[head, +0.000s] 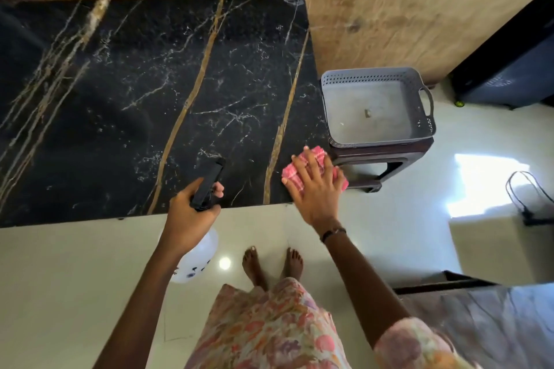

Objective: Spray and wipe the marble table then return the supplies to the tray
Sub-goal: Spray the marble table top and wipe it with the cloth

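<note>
In the head view, the black marble table is taken as the landmark; its left end is cut off by the frame. At its near right corner a pink cloth is pressed flat under the right hand, whose fingers are spread straight, so most of the cloth is hidden and only its edges are seen. Just over the table's near edge the spray bottle is gripped at the neck by the left hand, fingers curled round the black head; the white body hangs below the edge, largely hidden by the forearm, and whether the trigger is squeezed cannot be told. Beside the table's right end a grey tray is set on a dark stool; a small speck, possibly debris, is seen inside it.
</note>
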The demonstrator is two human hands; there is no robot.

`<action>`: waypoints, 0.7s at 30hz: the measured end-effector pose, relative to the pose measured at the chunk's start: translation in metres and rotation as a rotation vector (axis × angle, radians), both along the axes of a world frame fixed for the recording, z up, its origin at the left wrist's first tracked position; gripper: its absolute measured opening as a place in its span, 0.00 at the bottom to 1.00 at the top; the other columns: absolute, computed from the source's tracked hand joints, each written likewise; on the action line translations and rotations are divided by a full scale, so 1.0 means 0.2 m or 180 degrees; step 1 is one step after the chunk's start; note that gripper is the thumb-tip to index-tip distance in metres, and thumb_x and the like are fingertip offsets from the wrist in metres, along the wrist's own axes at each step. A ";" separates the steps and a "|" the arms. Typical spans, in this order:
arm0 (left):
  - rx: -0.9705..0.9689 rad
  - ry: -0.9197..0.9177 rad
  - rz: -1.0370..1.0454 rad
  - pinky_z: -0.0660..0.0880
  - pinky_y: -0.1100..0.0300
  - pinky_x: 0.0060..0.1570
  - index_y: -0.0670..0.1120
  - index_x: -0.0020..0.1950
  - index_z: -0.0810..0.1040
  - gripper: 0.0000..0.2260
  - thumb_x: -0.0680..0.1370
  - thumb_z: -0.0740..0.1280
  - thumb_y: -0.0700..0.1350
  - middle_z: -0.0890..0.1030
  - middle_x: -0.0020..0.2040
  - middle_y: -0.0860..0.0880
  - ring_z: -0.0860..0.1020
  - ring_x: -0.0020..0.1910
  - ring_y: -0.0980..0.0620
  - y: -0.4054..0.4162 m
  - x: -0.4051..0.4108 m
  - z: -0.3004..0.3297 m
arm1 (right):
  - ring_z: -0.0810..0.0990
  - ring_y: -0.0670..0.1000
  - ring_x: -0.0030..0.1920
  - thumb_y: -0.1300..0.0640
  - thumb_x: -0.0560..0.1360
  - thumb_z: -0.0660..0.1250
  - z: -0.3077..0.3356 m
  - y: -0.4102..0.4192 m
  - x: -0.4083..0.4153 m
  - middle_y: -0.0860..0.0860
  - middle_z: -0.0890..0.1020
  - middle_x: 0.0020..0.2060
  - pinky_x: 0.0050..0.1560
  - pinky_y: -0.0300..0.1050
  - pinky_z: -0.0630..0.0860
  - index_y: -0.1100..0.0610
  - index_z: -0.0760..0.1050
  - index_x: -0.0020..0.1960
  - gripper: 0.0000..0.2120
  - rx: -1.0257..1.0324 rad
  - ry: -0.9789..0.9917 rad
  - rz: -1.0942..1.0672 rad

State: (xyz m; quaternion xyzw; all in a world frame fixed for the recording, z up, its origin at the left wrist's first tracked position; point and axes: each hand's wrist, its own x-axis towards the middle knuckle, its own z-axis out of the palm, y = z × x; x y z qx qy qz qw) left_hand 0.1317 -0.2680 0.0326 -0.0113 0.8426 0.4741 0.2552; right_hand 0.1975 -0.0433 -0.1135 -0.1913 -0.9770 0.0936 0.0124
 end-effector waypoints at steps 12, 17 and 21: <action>-0.0001 0.0008 0.0028 0.71 0.63 0.44 0.45 0.51 0.79 0.11 0.73 0.66 0.32 0.80 0.44 0.53 0.76 0.41 0.56 0.26 0.05 -0.02 | 0.59 0.61 0.72 0.34 0.75 0.51 -0.05 0.19 -0.12 0.49 0.59 0.75 0.65 0.62 0.67 0.47 0.63 0.73 0.30 -0.0788 0.0243 -0.0436; -0.0002 0.0034 0.0062 0.72 0.57 0.51 0.46 0.51 0.78 0.11 0.73 0.65 0.32 0.80 0.45 0.55 0.77 0.46 0.57 0.36 0.07 0.00 | 0.59 0.60 0.73 0.37 0.77 0.55 -0.07 0.11 0.09 0.53 0.61 0.75 0.70 0.59 0.63 0.51 0.63 0.73 0.29 -0.0447 0.0422 -0.0144; -0.0003 0.0027 0.0096 0.72 0.56 0.51 0.47 0.51 0.78 0.12 0.73 0.65 0.33 0.80 0.46 0.55 0.76 0.47 0.58 0.41 0.07 0.00 | 0.67 0.57 0.69 0.40 0.76 0.61 -0.05 0.14 0.08 0.53 0.61 0.74 0.61 0.50 0.70 0.49 0.61 0.73 0.29 -0.1571 0.0779 -0.0764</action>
